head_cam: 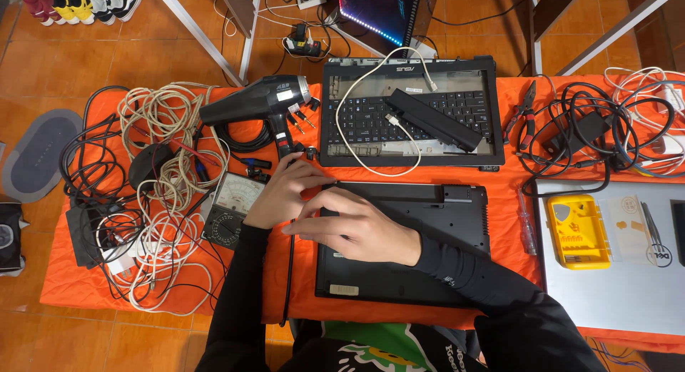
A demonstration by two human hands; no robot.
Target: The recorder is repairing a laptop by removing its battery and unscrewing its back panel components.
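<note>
The orange-covered surface (78,286) is crowded, and that is the main hazard I see: the black laptop base (428,236), lying underside up at the near middle, sits close to the front edge, so a hard push from either hand could slide it on the cloth toward the person's lap. Just behind it, the stripped laptop keyboard frame (410,111) carries a loose black battery bar (434,119) and a white cable (357,94); a nudge backward could knock these off. At left, the tangle of beige and black cables (160,194) lies near the left elbow and could snag a sleeve, dragging the analog multimeter (228,208) or the black heat gun (260,101).

The right hand (360,229) lies flat on the base, fingers spread and slightly curled, its grip open and closed on nothing. The left hand (282,194) rests at the base's far-left corner, fingers bent; whether its grip pinches a small part there I cannot tell
</note>
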